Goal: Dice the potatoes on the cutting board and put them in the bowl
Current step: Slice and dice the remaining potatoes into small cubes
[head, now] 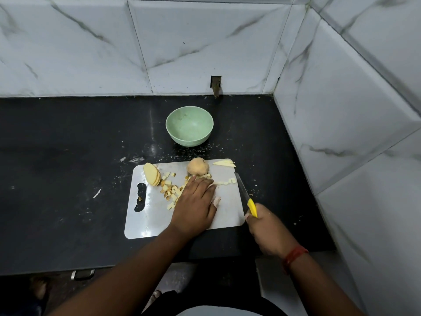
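The diced potato pieces (171, 190) lie scattered on the cutting board (148, 222), mostly just left of and partly under the left hand (193, 201), which rests flat on the board with fingers straight and together, pressing on the pieces. Just beyond its fingertips sits the uncut potato half (197, 166), skin up, near the board's far edge. A fan of potato slices (151, 174) leans at the far left corner, well left of that hand, and a few dice (227, 181) lie to its right. Thin wedges (224, 163) overhang the far right corner. The right hand (265, 226) is clamped on the yellow-handled knife (247, 197), its blade lying along the board's right edge. The green bowl (189, 137) stands on the black table (68, 179) beyond the board, apart from it. Tiled walls (341, 110) close the right and back sides; the table left of the board is open.
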Motion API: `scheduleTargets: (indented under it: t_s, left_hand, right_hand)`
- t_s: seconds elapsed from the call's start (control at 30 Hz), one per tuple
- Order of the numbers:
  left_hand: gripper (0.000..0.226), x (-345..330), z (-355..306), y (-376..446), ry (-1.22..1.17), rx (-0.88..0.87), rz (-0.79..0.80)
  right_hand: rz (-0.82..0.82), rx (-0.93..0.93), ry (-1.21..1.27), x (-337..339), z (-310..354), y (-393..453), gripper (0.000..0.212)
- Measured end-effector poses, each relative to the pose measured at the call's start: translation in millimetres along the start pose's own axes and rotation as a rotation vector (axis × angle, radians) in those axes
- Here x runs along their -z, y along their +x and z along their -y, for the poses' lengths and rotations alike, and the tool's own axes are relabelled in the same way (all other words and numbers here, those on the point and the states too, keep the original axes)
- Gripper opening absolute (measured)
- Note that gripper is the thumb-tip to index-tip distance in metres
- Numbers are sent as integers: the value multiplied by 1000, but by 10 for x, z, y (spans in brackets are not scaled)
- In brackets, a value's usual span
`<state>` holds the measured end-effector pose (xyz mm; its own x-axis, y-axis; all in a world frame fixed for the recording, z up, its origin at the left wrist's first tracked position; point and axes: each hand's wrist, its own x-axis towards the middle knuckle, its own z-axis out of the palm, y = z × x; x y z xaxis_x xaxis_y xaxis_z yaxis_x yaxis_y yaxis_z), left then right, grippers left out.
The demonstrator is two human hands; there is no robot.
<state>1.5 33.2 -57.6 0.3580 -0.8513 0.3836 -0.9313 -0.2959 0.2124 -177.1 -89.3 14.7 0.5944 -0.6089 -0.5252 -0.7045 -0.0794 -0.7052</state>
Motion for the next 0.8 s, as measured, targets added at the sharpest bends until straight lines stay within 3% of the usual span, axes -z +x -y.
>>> scheduleTargets:
  t_s: [0.13, 0.27, 0.4, 0.67, 0.8]
  left_hand:
    - [46, 50, -161, 182, 7, -84, 5]
    - [61, -41, -378, 412, 25, -264, 223]
    - [81, -95, -394, 498, 140, -199, 414]
    - [64, -25, -151, 316, 150, -171, 245]
    - [69, 11, -239, 598, 175, -84, 292]
  right_hand:
    - [-65, 23, 123, 112, 38, -5, 18]
    - [-93, 28, 232, 150, 106, 3, 14]
    - [-92, 24, 218, 173, 119, 18, 14]
    - [-57, 28, 187, 161, 50, 8, 18]
    - [-59, 36, 198, 167, 17, 27, 17]
